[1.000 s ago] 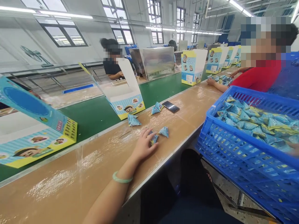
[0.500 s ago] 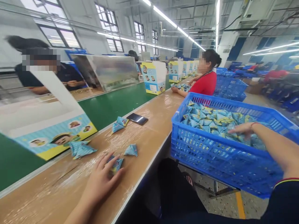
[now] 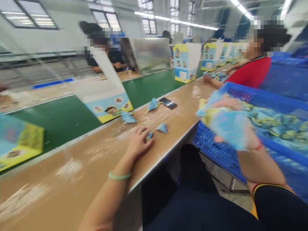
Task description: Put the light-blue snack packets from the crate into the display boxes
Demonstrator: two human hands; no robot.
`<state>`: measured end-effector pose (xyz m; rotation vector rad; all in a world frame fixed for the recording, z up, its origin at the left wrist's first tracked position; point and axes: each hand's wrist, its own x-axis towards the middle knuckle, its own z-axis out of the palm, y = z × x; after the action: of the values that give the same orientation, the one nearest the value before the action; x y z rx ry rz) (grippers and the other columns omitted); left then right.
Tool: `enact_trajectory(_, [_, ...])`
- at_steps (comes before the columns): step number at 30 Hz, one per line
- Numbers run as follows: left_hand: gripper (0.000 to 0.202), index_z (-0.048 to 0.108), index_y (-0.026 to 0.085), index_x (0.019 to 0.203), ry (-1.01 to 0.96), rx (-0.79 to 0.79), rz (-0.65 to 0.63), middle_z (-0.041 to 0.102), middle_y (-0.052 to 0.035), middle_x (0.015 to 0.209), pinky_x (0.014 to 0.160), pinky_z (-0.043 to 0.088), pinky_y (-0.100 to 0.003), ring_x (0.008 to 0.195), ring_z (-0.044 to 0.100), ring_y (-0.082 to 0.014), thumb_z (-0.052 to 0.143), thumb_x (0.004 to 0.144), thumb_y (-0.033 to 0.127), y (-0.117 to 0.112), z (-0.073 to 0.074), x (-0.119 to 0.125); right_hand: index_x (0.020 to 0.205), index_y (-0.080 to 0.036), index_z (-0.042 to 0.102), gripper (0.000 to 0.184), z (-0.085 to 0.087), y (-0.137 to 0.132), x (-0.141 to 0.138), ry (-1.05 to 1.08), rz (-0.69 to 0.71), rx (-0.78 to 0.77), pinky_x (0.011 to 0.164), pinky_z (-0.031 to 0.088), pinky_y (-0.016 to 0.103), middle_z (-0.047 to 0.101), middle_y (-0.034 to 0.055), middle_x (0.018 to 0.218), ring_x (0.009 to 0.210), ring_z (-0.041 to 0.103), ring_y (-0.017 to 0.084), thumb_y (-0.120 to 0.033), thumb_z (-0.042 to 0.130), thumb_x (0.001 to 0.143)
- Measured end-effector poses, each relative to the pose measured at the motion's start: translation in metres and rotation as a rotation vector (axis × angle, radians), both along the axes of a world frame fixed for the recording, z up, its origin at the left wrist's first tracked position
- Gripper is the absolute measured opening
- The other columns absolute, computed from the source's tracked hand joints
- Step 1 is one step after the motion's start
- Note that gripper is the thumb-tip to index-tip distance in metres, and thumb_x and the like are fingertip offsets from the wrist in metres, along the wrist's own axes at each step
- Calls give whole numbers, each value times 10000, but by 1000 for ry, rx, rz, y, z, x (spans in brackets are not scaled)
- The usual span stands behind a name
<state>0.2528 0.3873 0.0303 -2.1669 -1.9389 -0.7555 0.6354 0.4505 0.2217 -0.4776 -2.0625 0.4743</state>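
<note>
My right hand is closed on blue-and-yellow snack packets, raised over the near-left rim of a blue plastic basket. Motion smears the hand and its load, so how many packets it carries is unclear. On the brown tabletop rests my left hand, thumb and fingers apart around a small pyramid-shaped packet that they partly hide. Just right of it lies a single blue packet. Farther back are more packets, and another group lies beside a phone.
A black phone lies by the table's far edge. Open printed cartons stand along the green conveyor belt, one at far left. A co-worker in red sits beyond the basket; another person works across the belt.
My right hand has come up out of the basket and moved left, now with packets in it. My left hand stays by the same packet. The view has swung left.
</note>
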Motion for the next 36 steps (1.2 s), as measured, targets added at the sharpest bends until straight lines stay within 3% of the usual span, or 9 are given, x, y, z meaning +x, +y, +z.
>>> enact_trajectory(2, [517, 652, 211, 1275, -24, -33, 69, 606, -145, 1312, 1094, 439, -558, 1239, 534, -340, 591, 859, 510, -16, 3, -8, 1150, -264, 630, 570, -39, -5, -71, -71, 216, -20, 997, 514, 470, 593, 67, 1133, 1079, 617, 269, -515, 854, 689])
enact_trajectory(6, [637, 524, 189, 1429, -201, -30, 137, 452, -164, 1509, 1175, 368, -515, 1404, 431, -316, 503, 920, 571, -64, 0, -28, 1196, -235, 654, 595, -120, -15, -181, -400, 242, -105, 1029, 488, 503, 528, 132, 1314, 1227, 547, 335, -283, 885, 649])
enact_trajectory(12, [957, 362, 183, 1541, -384, 16, 119, 274, -203, 1638, 1231, 258, -557, 1524, 273, -349, 361, 852, 848, -95, -8, -37, 1367, -176, 590, 802, -176, -15, -248, -628, 294, -58, 1190, 285, 631, 163, 215, 1653, 1515, 189, 453, -127, 876, 620])
enact_trajectory(17, [1035, 339, 238, 1557, -223, -77, 156, 240, -181, 1658, 1247, 155, -619, 1552, 174, -389, 703, 729, 740, -90, -5, -23, 1579, -208, 350, 1050, -177, 6, -254, -650, 465, -119, 1246, 170, 614, -16, 182, 1700, 1560, 2, 426, -84, 809, 643])
enact_trajectory(25, [920, 437, 221, 1495, -187, -2, 145, 335, -188, 1609, 1225, 241, -609, 1513, 264, -380, 766, 734, 619, -87, -5, -21, 1587, -244, 329, 880, -158, 16, -238, -395, 866, -678, 1248, 307, 437, 315, 35, 1649, 1529, 299, 214, -159, 529, 734])
enact_trajectory(28, [731, 577, 219, 1363, -172, 2, 154, 416, -171, 1560, 1217, 264, -612, 1500, 288, -377, 765, 754, 576, -88, -6, -21, 1518, -237, 447, 750, -159, 16, -224, -270, 774, -692, 1231, 329, 491, 497, 73, 1541, 1480, 400, 244, -213, 543, 775])
enact_trajectory(31, [737, 581, 216, 1351, -184, 15, 181, 433, -165, 1545, 1219, 273, -601, 1490, 307, -373, 772, 747, 594, -91, -6, -22, 1339, -253, 618, 469, -169, 28, -201, -142, 430, -519, 1253, 134, 629, 648, 85, 1377, 1440, 453, 291, -327, 545, 882])
enact_trajectory(34, [888, 478, 227, 1448, -235, 26, 220, 357, -177, 1592, 1217, 289, -592, 1492, 314, -370, 775, 723, 644, -95, -4, -24, 1399, -225, 556, 538, -191, 41, -187, -15, 10, -454, 1241, 49, 664, 554, 121, 1477, 1483, 374, 316, -480, 518, 927])
enact_trajectory(36, [959, 413, 239, 1493, -264, 24, 247, 313, -184, 1614, 1215, 299, -585, 1496, 313, -369, 774, 713, 663, -97, -1, -25, 1529, -174, 390, 728, -205, 41, -190, -45, -27, -562, 1250, 131, 629, 403, 162, 1590, 1513, 316, 317, -570, 487, 926])
